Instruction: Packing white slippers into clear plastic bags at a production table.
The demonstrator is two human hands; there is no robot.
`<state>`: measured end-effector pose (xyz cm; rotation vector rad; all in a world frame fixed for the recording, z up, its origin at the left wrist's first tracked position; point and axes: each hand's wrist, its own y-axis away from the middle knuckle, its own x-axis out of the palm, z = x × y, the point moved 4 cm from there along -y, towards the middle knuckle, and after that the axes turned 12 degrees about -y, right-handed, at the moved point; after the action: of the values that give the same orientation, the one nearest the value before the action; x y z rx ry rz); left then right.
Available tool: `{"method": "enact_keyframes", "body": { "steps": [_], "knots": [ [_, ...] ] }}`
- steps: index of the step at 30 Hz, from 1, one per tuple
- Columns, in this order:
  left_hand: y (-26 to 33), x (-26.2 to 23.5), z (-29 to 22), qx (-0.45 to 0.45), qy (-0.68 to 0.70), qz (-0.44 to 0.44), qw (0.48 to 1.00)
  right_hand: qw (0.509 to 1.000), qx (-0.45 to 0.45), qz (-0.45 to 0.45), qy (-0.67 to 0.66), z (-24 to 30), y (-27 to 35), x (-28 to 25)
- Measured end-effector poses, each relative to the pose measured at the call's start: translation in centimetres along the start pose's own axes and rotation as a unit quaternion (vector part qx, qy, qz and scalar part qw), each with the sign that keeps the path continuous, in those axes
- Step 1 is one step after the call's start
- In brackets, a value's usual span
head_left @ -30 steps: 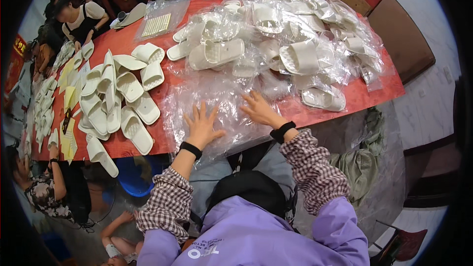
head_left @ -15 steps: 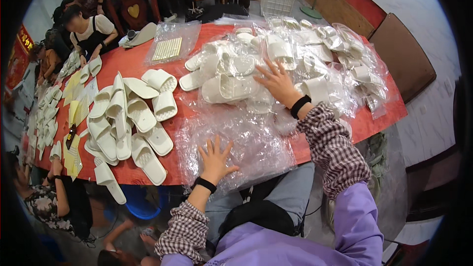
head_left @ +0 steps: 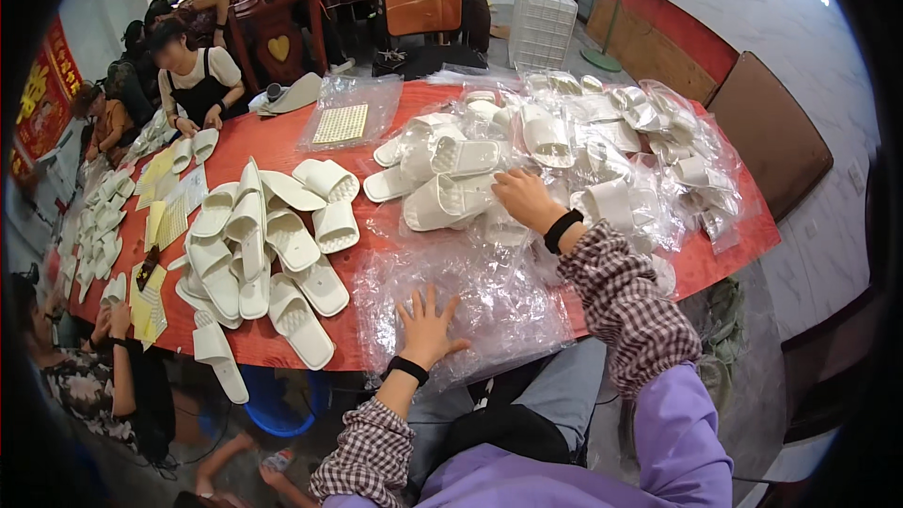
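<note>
My left hand (head_left: 431, 331) lies flat with fingers spread on a stack of clear plastic bags (head_left: 494, 306) at the table's front edge. Beyond it, my right hand (head_left: 527, 198) has its fingers bent and drawn together at the edge of bagged white slippers (head_left: 447, 199); the fingertips are partly hidden against the plastic. More white slippers in clear bags (head_left: 616, 202) are heaped to the right of that hand. To the left of the clear bags, a pile of unbagged white slippers (head_left: 292, 245) lies loosely stacked, some overhanging the front edge.
A bagged sheet of small pale stickers (head_left: 340, 124) lies at the far side of the red table (head_left: 376, 183). Yellow sheets (head_left: 150, 306) and more slippers run along the left, where other people (head_left: 199, 85) sit. A blue tub (head_left: 282, 414) stands under the table.
My right hand has gone from spread fingers to bent ones at the bagged slippers, and the lower slipper there has tilted. My left hand stays spread on the bags. The view has shifted slightly.
</note>
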<state>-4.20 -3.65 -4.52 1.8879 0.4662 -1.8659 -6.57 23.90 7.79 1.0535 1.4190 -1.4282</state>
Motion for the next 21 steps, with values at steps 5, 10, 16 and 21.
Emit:
{"method": "enact_keyframes", "body": {
  "steps": [5,10,16,21],
  "knots": [
    [0.5,1.3,0.8,-0.004,0.005,-0.005,1.000,0.994,0.054,0.041,-0.084,4.0,-2.2,-7.5],
    [0.0,1.2,1.5,0.008,0.013,-0.023,1.000,0.985,0.129,-0.047,-0.108,3.9,-3.4,-10.5],
    [-1.6,0.1,-0.3,0.034,0.016,-0.019,0.999,0.900,-0.380,-0.146,-0.157,-3.1,-2.4,-9.2],
    [0.1,0.9,0.8,0.011,0.023,-0.014,1.000,0.970,-0.054,0.202,-0.124,2.0,-6.5,-9.2]
  ]
}}
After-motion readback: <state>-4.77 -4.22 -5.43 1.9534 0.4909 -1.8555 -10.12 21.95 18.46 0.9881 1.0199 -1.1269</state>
